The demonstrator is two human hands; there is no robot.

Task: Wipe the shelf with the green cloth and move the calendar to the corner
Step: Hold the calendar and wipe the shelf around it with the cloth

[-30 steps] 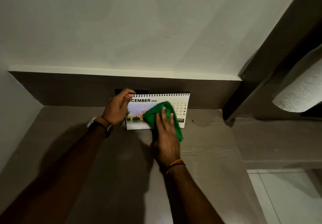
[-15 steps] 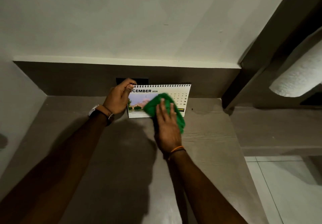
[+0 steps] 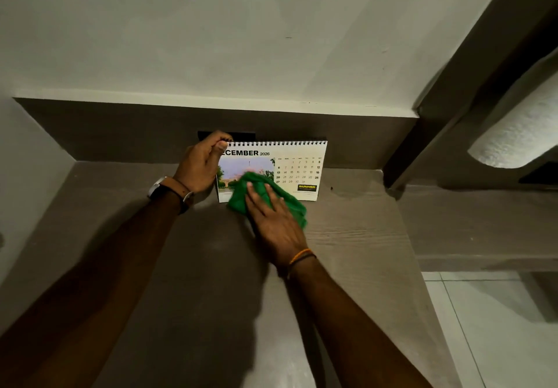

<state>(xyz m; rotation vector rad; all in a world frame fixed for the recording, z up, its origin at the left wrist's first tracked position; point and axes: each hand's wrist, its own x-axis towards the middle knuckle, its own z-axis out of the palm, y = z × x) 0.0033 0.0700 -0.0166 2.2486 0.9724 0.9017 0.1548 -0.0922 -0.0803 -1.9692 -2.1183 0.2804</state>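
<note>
A white spiral-bound desk calendar (image 3: 297, 170) showing December 2026 stands upright at the back of the grey shelf (image 3: 356, 236), close to the back wall. My left hand (image 3: 202, 164) grips the calendar's top left corner. A crumpled green cloth (image 3: 265, 197) lies on the shelf against the calendar's lower front. My right hand (image 3: 274, 221) presses flat on the cloth, fingers spread, covering its middle. The cloth hides the lower part of the calendar's picture.
A black plate (image 3: 226, 135) sits on the back wall behind the calendar. The shelf's left corner (image 3: 75, 162) meets a pale side wall. A dark post (image 3: 453, 109) rises at the right, with a lower ledge (image 3: 483, 227) and white floor tiles (image 3: 498, 327) beyond.
My right hand and the cloth have slid left and slightly down across the calendar's front, uncovering the date grid. My left hand keeps its grip on the calendar's corner.
</note>
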